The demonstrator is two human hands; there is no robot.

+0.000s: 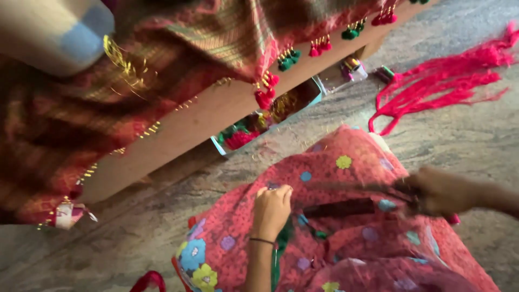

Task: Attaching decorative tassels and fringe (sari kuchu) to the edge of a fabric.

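Nearest, the left hand (272, 208) is curled shut, pinching the red floral cloth (346, 238) on the lap. The right hand (440, 190), blurred, is closed around a dark red strip (340, 207) stretched across that cloth. Beyond, an open blue-rimmed box (270, 121) of red and green tassels sits under the wooden surface (205, 116). Farther right, loose pink threads (443, 81) lie on the floor.

Soft, even daylight; no hard shadows or glare. Motion blur smears right hand (440, 190) at 4 o'clock. Pale object (54, 32) at 10 o'clock out of focus.
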